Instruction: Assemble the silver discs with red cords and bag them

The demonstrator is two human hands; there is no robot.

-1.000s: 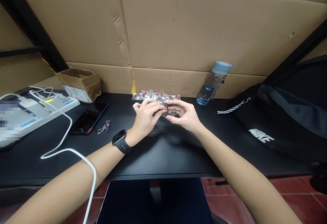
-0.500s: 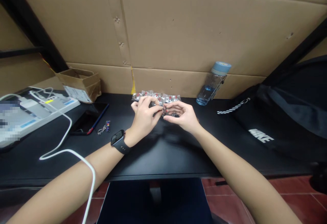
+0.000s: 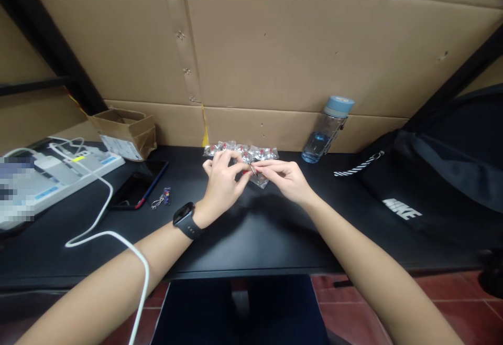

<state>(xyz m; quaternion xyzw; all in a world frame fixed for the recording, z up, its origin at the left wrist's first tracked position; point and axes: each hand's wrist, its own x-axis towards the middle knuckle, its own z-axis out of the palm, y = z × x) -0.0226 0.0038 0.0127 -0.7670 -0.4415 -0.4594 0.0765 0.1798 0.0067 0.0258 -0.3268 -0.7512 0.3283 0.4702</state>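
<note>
My left hand [image 3: 222, 182] and my right hand [image 3: 285, 178] meet above the middle of the black desk [image 3: 251, 240]. Both pinch a small clear plastic packet [image 3: 257, 175] with a red-and-metal piece inside, held between the fingertips just above the desk. A black watch [image 3: 185, 219] sits on my left wrist. Right behind the hands, a row of several similar clear packets with red parts [image 3: 240, 151] lies against the cardboard wall.
A blue-capped water bottle [image 3: 328, 127] leans at the back right. A black bag [image 3: 440, 177] fills the right side. On the left are a phone [image 3: 137, 187], a small keychain [image 3: 161, 198], an open cardboard box [image 3: 123, 131], a white device and cable [image 3: 90, 198].
Both hands lifted slightly and my right fingers shifted into a tighter pinch on the small packet; the camera view tilted a little.
</note>
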